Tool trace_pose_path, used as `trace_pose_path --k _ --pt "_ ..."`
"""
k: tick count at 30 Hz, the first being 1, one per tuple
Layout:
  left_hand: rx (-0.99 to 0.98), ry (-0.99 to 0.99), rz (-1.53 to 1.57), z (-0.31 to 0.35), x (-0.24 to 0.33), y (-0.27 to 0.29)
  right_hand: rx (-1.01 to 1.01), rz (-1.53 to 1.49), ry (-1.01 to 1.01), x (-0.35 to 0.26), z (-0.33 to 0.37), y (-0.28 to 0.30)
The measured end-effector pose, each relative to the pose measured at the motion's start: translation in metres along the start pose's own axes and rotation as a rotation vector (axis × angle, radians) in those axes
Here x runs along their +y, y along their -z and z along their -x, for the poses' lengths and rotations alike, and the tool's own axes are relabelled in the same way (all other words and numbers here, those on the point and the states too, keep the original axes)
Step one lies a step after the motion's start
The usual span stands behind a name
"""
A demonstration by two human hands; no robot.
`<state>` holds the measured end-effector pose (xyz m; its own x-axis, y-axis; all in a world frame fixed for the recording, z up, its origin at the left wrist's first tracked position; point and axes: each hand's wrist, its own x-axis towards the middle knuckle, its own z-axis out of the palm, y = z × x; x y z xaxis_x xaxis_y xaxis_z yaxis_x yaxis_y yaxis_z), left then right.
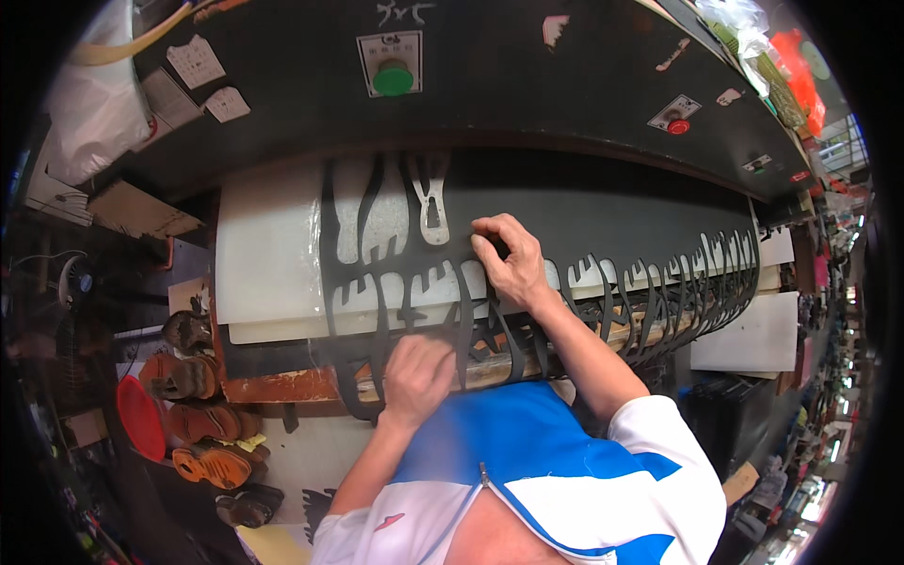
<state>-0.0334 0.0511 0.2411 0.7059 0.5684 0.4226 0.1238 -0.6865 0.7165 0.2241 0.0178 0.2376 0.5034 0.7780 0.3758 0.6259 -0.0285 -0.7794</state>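
Observation:
A black sheet with rows of shaped cut-out openings lies before me, its near part drooping over the work surface's front edge. My right hand rests on it, thumb and bent forefinger curved toward each other with a gap between, and nothing visible in it. Just left of those fingers lies a flat silver-grey metal piece, narrow and slotted, probably a cutting die. My left hand is lower, at the sheet's hanging near edge. Its fingers are curled and slightly blurred; what they hold, if anything, is hidden.
A white board shows under the sheet. A dark machine beam with a green button and a red button spans the far side. At left are brown shoe-like pieces and a red basin. A white panel stands right.

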Motion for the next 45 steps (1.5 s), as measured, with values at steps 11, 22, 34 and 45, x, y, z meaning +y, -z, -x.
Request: trace_pose_path --k 11,22,34,45 --pt "0.141 -0.029 -0.168 -0.071 -0.005 -0.016 0.078 -0.092 0.556 -0.115 -0.139 0.016" --pt "0.216 -0.186 -0.180 -0.068 0.042 -0.020 0.079 -0.033 0.031 -0.065 -0.007 0.088" --pt "0.128 0.018 -0.248 -0.052 0.064 -0.081 0.122 0.158 0.179 -0.007 0.049 0.092" --pt "0.163 0.045 -0.240 -0.031 0.067 -0.073 0.073 0.017 0.010 -0.020 0.056 0.090"
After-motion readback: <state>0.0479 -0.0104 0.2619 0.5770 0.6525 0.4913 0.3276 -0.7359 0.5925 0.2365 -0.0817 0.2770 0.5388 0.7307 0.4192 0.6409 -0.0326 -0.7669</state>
